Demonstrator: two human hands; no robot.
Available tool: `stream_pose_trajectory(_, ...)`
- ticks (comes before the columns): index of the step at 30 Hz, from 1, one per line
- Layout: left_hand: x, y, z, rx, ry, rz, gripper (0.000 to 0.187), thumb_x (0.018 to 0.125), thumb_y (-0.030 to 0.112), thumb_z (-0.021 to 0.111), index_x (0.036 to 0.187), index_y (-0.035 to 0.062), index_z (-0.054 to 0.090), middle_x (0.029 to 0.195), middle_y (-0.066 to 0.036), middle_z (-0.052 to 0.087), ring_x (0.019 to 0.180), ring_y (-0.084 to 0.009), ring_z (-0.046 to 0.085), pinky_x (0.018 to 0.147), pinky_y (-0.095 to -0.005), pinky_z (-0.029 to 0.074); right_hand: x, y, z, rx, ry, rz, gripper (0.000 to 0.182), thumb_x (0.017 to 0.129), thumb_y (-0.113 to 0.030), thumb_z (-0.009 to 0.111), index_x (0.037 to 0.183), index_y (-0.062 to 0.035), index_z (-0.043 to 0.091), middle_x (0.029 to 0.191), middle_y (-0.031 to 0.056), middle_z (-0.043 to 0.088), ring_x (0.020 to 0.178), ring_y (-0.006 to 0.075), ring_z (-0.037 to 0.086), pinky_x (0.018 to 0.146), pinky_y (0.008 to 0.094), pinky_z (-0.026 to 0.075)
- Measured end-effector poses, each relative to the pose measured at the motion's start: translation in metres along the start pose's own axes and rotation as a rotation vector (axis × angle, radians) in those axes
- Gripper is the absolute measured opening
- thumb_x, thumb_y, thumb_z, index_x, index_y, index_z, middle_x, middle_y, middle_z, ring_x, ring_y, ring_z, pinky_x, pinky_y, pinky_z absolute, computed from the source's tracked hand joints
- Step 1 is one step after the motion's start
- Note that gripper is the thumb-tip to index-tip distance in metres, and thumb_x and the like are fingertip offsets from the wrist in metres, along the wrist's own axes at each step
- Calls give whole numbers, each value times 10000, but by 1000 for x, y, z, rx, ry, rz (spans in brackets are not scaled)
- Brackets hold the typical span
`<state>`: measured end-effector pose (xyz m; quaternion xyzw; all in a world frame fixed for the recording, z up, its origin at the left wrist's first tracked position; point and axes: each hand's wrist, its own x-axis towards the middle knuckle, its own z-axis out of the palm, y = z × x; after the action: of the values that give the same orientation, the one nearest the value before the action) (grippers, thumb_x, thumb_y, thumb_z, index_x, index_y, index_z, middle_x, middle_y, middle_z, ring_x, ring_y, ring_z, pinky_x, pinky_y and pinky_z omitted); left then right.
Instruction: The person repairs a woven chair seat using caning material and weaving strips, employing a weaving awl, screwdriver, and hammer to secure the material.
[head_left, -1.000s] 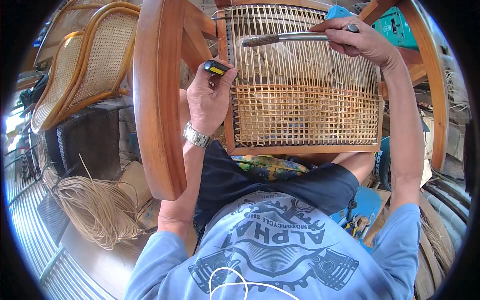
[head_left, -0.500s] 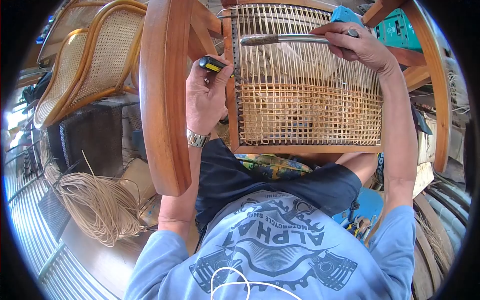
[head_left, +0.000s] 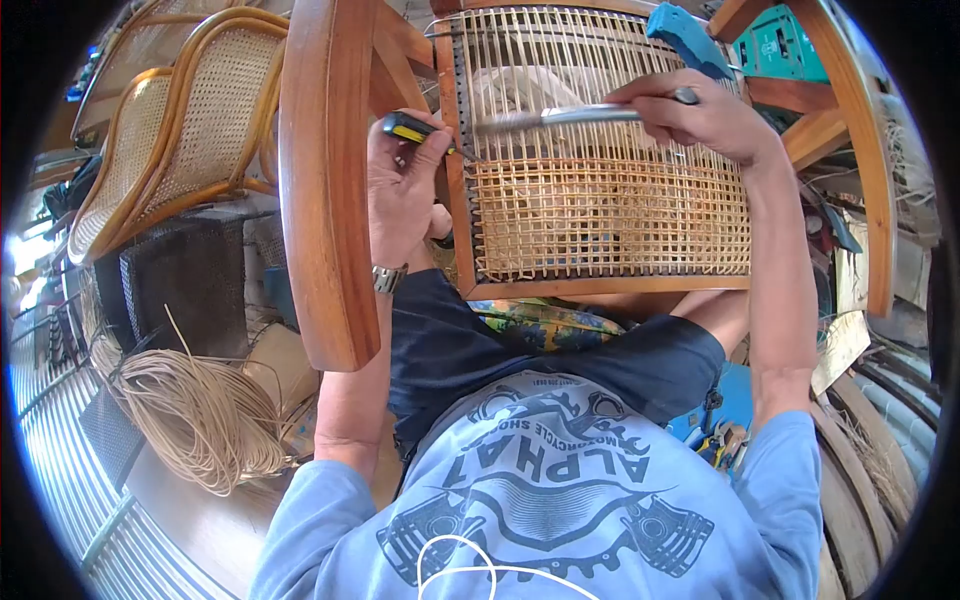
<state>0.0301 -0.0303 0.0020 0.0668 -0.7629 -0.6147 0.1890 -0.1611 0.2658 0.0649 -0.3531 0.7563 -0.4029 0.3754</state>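
Note:
My left hand (head_left: 402, 205), with a watch at its wrist, is closed round a black and yellow handle (head_left: 410, 127) at the left rail of a wooden seat frame (head_left: 610, 287). The tool's thin tip points to the edge of the cane. Above the strands, my right hand (head_left: 700, 118) grips a metal bar (head_left: 585, 115), whose blurred end reaches toward that tip. Woven cane (head_left: 610, 215) fills the near part of the seat; the far part has mostly lengthwise strands.
A thick wooden chair part (head_left: 325, 190) stands beside my left arm. Cane-backed chairs (head_left: 210, 115) are at the upper left, a coil of cane (head_left: 205, 415) below. A blue tool (head_left: 690, 38) and green case (head_left: 782, 48) lie beyond the seat.
The metal bar's far end has dropped nearer the left tool and is blurred. Seat and chair parts have shifted slightly left and up in view.

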Motion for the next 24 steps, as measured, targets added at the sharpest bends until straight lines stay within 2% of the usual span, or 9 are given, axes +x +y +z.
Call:
stream_pose_trajectory(2,2,10,2,-221,48,-12,164,991,61,669,1145,44,615,1083,-59,726,998,-113,669,887,-258,522,-40,3,0,79,243,-63,370,1026,-265,583,1313,-43,661,768,2,631,569,31,461,510,190,357)
stream_pose_trajectory(4,4,23,7,-140,11,13,166,989,65,674,1143,44,616,1069,-57,728,987,-110,668,875,-250,521,-76,-3,21,111,367,-97,395,1031,-256,568,1347,-27,631,818,17,659,580,32,460,531,184,366)
stream_pose_trajectory(6,3,26,11,-50,-26,42,169,986,68,679,1142,44,617,1055,-54,730,976,-106,667,863,-242,519,-114,-3,67,505,688,-176,444,1034,-212,538,1416,14,535,959,74,698,585,22,463,529,169,359)
stream_pose_trajectory(8,7,19,19,67,-51,77,176,976,103,705,1131,51,639,1033,-40,736,939,-92,661,814,-234,516,-155,2,102,468,695,-77,467,1036,-196,527,1438,36,481,1044,124,703,587,18,459,522,159,353)
stream_pose_trajectory(11,9,31,30,229,-101,65,173,968,147,728,1105,58,670,995,-15,735,887,-81,650,774,-235,510,-189,25,171,671,829,67,477,1054,-156,523,1491,17,439,980,88,664,569,21,407,504,160,330)
stream_pose_trajectory(14,11,28,42,228,-115,137,180,954,192,747,1074,68,694,966,2,730,851,-74,640,768,-249,511,-193,31,218,1067,908,-51,432,1071,-139,519,1472,12,474,872,33,548,580,19,381,499,160,297)
stream_pose_trajectory(17,19,20,49,297,-127,162,192,944,205,753,1070,72,695,960,-6,730,857,-78,646,785,-271,521,-188,34,234,1096,990,-39,421,1071,-139,526,1462,12,484,870,33,549,578,22,376,500,163,289)
stream_pose_trajectory(20,29,1,55,336,-127,262,284,910,261,770,1043,27,680,846,-104,736,736,-201,701,681,-337,537,-177,32,232,1058,987,-87,410,1069,-136,534,1449,13,497,846,24,551,581,21,375,496,172,286)
stream_pose_trajectory(24,28,2,57,393,-175,305,297,920,273,759,1048,19,674,840,-107,736,735,-203,705,667,-344,538,-148,26,219,979,953,-129,391,1064,-119,526,1432,13,516,832,6,556,603,22,405,513,180,318)
